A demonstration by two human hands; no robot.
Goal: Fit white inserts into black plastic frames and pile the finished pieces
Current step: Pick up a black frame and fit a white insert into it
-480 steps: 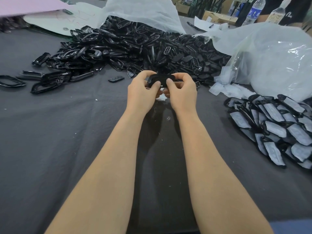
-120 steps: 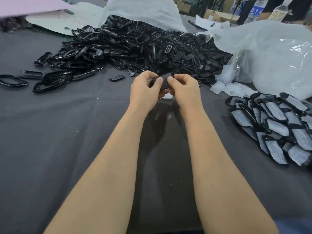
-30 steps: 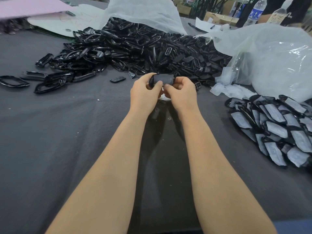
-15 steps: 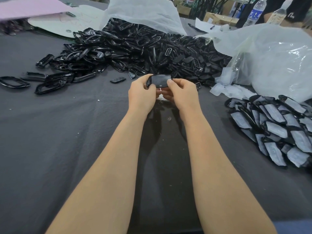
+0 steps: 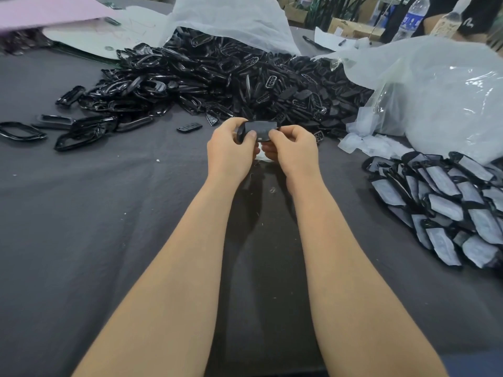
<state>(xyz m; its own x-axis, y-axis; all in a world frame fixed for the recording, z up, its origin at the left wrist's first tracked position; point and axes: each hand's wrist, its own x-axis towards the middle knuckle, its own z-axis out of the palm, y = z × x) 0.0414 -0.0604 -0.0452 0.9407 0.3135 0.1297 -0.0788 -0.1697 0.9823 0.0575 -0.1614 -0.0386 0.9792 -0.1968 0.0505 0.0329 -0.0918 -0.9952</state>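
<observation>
Two bare forearms reach out from the near edge over the table (image 5: 81, 240), which is covered in dark grey cloth. They meet at the middle, where both hands hold one black frame (image 5: 258, 129) just above the cloth. The left hand (image 5: 231, 151) has its grip pinched on the frame's left end, thumb on top. The right hand (image 5: 292, 151) has its grip pinched on the right end, fingers curled under. A dull grey panel fills the frame's opening. A scrap of white shows just under the fingers; what it is cannot be told.

To the right, well apart from the hands, lies a pile of finished pieces (image 5: 446, 205), black rims with pale faces, overlapping. Just beyond it, loose white inserts (image 5: 373, 144) spill from a clear plastic bag (image 5: 435, 99).

Just past the hands lies a small black button pad (image 5: 189, 127). Behind it spreads a big heap of black frames (image 5: 231, 80), with a few loose frames (image 5: 21, 131) trailing off to the left. A white bag (image 5: 231, 17) drapes over the heap's far side. A pink sheet (image 5: 40, 9) sits far left and a water bottle (image 5: 411, 19) far right.
</observation>
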